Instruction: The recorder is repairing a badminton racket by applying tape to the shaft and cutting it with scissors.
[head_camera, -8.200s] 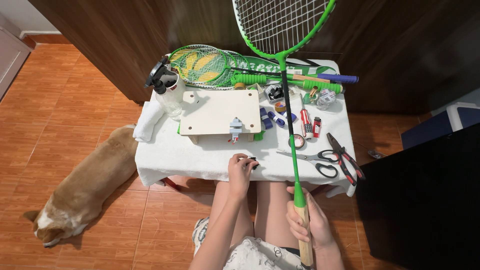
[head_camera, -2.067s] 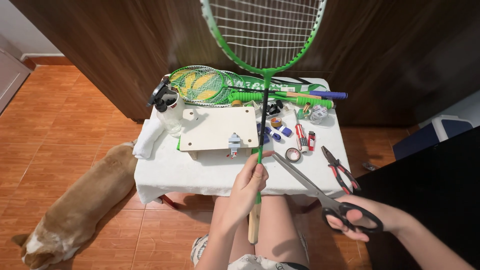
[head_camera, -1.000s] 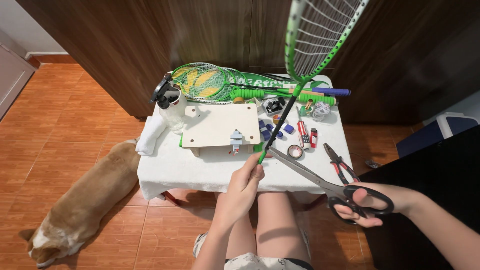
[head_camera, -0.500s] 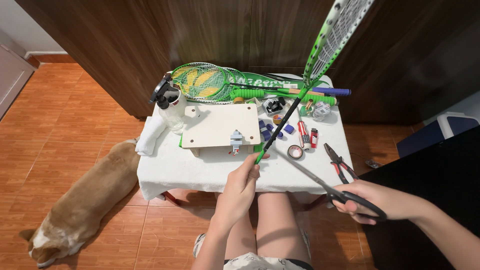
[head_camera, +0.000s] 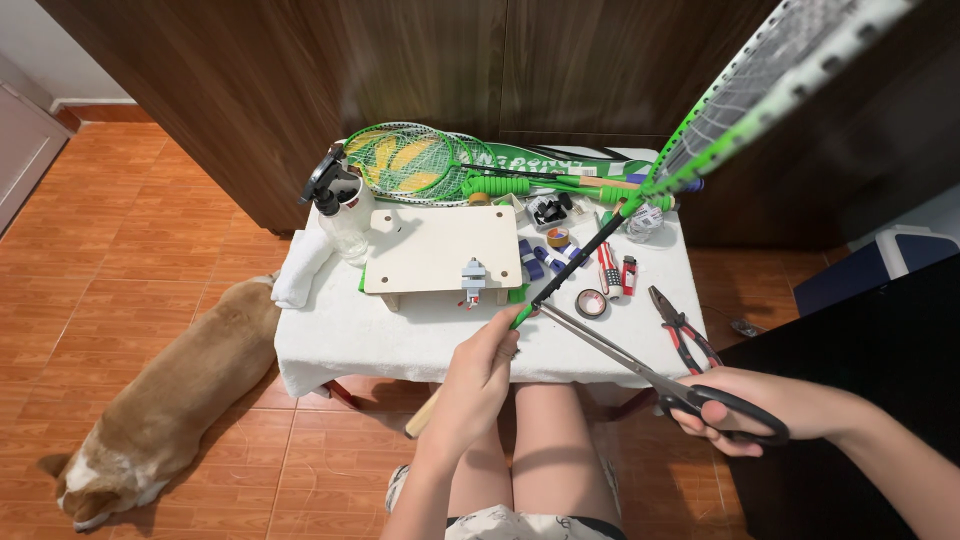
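My left hand (head_camera: 478, 383) grips the handle of a green badminton racket (head_camera: 700, 150). The racket slants up to the right, its strung head at the top right corner. My right hand (head_camera: 752, 408) holds a pair of black-handled scissors (head_camera: 640, 362). Their long blades point up-left, the tips close to the racket shaft just above my left hand. Both hands hover over the front edge of a small table covered in a white cloth (head_camera: 420, 340).
On the table lie a pale wooden board (head_camera: 440, 248), more green rackets (head_camera: 420, 165), a spray bottle (head_camera: 340, 205), tape rolls (head_camera: 590, 302), red pliers (head_camera: 680, 328) and small bits. A tan and white dog (head_camera: 160, 410) lies on the tiled floor at left. Dark wooden panels stand behind.
The racket has tilted from upright over to the right. My right hand picked up the scissors and brought their tips toward the shaft near my left hand.
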